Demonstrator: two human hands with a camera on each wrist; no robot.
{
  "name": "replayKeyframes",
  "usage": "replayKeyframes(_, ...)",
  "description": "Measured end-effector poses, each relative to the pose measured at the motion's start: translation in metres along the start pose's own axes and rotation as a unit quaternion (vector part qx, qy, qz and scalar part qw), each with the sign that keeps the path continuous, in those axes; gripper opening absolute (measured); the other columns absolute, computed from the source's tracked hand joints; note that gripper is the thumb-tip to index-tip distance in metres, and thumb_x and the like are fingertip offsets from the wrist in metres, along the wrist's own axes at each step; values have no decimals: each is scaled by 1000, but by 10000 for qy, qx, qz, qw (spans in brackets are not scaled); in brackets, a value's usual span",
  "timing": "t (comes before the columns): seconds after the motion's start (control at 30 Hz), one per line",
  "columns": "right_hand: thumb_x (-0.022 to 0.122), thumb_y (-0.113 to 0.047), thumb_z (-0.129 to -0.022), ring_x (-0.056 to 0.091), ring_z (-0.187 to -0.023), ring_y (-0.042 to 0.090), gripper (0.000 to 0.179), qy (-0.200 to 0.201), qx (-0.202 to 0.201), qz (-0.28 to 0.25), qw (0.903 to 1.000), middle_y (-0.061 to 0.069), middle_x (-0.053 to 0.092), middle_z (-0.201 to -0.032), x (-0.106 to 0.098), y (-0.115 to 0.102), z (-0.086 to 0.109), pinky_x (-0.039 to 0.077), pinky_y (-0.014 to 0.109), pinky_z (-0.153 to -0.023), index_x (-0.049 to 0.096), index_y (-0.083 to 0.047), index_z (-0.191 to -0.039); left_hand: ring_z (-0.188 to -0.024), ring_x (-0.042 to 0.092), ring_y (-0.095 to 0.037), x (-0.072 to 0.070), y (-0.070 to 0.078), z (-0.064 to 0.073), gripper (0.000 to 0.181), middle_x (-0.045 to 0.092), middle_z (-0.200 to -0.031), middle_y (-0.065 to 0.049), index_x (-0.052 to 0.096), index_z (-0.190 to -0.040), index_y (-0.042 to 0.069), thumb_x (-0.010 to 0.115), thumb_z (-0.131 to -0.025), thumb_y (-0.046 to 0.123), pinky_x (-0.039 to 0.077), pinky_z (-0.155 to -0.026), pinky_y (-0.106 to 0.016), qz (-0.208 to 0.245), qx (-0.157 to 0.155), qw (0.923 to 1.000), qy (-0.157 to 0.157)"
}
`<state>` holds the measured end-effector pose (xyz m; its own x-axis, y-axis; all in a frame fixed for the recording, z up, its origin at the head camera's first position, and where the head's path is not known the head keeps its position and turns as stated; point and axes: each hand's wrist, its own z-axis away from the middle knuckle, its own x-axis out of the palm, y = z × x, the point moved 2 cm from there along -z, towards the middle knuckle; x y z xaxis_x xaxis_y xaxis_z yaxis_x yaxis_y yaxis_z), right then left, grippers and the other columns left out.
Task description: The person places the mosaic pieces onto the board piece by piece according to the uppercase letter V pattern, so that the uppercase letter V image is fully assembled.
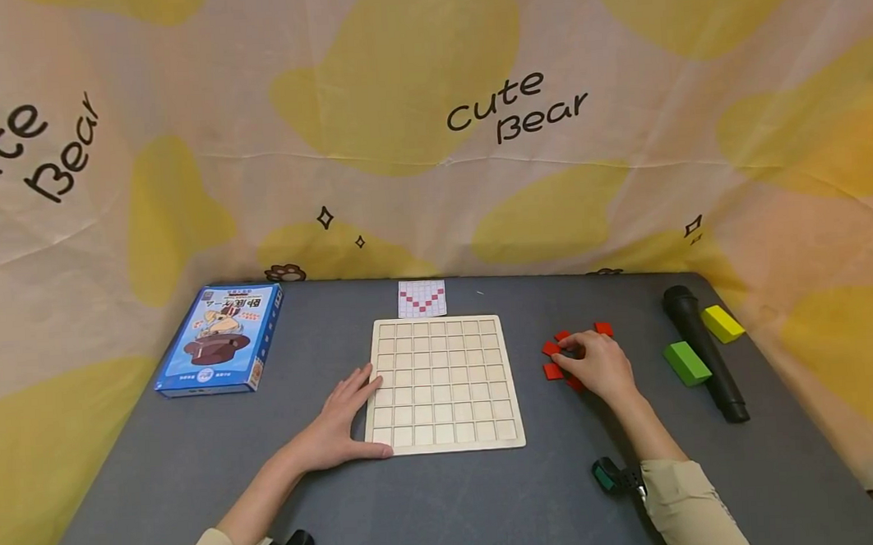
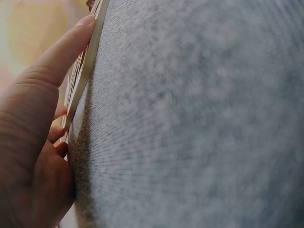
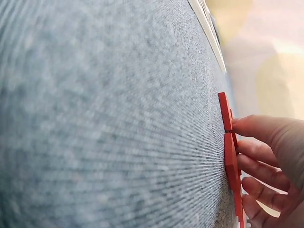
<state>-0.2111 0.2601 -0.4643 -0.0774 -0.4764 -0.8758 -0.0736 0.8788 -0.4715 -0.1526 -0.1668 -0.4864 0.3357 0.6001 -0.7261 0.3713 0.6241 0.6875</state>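
A pale wooden board (image 1: pixel 440 386) with a grid of square cells lies flat on the grey table. My left hand (image 1: pixel 341 421) spans the board's lower left corner, fingers along the left edge and thumb on the front edge. The left wrist view has the thumb (image 2: pixel 52 61) stretched out to the board's rim. To the board's right, several small red square tiles (image 1: pixel 553 372) lie in a loose group, with my right hand (image 1: pixel 600 367) over them. In the right wrist view its thumb and bent fingertips are right at the red tiles (image 3: pixel 231 161).
A small card (image 1: pixel 421 299) with a pink-and-red grid pattern lies behind the board. On the left is a blue box (image 1: pixel 221 341). A black microphone (image 1: pixel 708 357), a green block (image 1: pixel 687 364) and a yellow block (image 1: pixel 722 323) lie at the right. Behind hangs a printed cloth (image 1: pixel 400 143).
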Motion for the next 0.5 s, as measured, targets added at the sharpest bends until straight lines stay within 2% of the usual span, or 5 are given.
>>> replayKeyframes(0.23,77,-31,-83,58,-90,29,30,180,-221,-42,9996,13,67,-106,2,-13,5,48,49,-78,74,-8,-103,-147,8,-36,1,-1,1,107,13,-161,-16,30,-152,4,80,-73,54,8,-110,-64,-36,25,10000,-1)
replayKeyframes(0.5,79,-32,-81,58,-82,20,25,226,-622,-397,9970,2,70,-95,14,-43,12,47,39,-66,76,-15,-98,-147,9,-36,1,-2,0,107,13,-161,-15,30,-153,4,80,-73,54,9,-110,-65,-56,67,9999,53)
